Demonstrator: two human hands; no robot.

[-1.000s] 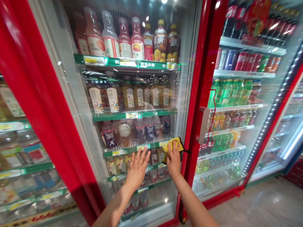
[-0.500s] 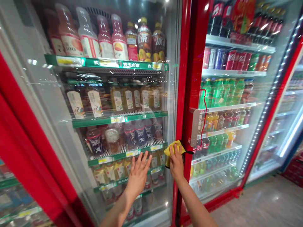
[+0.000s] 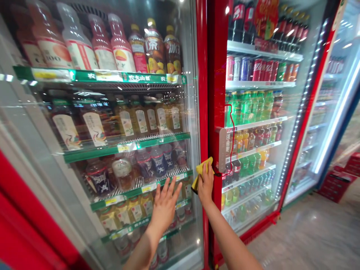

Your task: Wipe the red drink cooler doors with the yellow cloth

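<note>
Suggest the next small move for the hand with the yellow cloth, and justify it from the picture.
Probably the right hand should ease the yellow cloth leftward over the glass: the cloth is at the red frame bordering it, while the left hand, fingers spread before the glass, has no cloth.

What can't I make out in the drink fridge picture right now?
All in the head view:
- Middle of the yellow cloth: hidden by the right hand, as is its grip.
- Left hand: palm faces away, so glass contact is unclear.
- Low-shelf bottles: partly hidden by the left forearm.
- Price labels: print too small, blurred.
- Rightmost red box: cut off by the right edge.
</note>
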